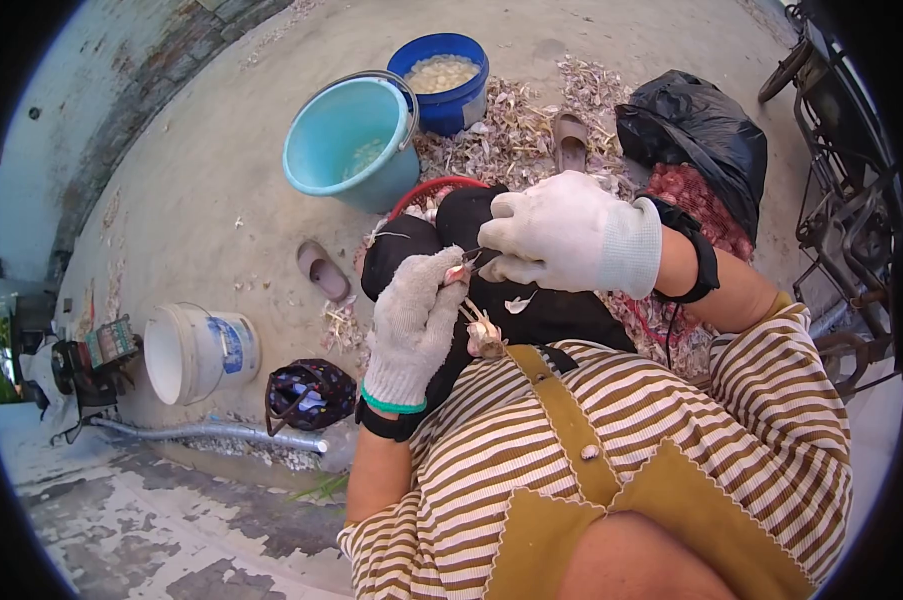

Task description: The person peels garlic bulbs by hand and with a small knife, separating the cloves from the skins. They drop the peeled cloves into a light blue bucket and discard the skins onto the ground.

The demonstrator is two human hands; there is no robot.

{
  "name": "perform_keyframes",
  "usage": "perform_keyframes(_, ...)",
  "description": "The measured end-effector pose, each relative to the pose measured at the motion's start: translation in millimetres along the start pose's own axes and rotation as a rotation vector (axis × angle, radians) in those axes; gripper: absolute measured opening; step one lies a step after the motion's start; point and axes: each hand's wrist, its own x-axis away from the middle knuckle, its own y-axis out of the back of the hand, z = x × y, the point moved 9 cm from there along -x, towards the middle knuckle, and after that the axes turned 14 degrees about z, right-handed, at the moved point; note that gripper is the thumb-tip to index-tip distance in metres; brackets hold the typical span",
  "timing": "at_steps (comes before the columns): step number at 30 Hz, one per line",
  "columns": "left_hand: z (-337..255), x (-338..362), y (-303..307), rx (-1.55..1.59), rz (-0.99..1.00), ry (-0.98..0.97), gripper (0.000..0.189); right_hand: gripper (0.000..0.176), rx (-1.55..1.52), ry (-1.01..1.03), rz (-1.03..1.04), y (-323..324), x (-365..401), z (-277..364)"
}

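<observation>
My left hand (409, 325), in a white knit glove with a green cuff edge, pinches a pinkish garlic clove (457, 273) between thumb and fingers. Close beside it, my right hand (556, 232), also gloved in white, is closed around a thin dark tool (475, 257) whose tip meets the clove; its kind is mostly hidden by the fingers. A garlic bulb (485, 337) with its stalk lies at my lap, just below the left fingers. On my dark trousers rests a piece of pale garlic skin (518, 304).
Beyond my knees stand a light blue bucket (306, 150) and a dark blue bucket (461, 112) with peeled cloves. Garlic skins (511, 135) litter the floor. At right are a black bag (696, 125) and a red net sack (696, 195). A white bucket (226, 345) lies at left.
</observation>
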Motion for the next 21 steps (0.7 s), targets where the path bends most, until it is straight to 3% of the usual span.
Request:
perform_keyframes(14, -28, -6, 0, -0.23, 0.045, -0.113, 0.019, 0.027, 0.096, 0.058, 0.053, 3, 0, 7)
perform_keyframes(21, -6, -3, -7, 0.086, 0.229, 0.125, 0.008, 0.031, -0.147, 0.15, 0.147, -1, -1, 3)
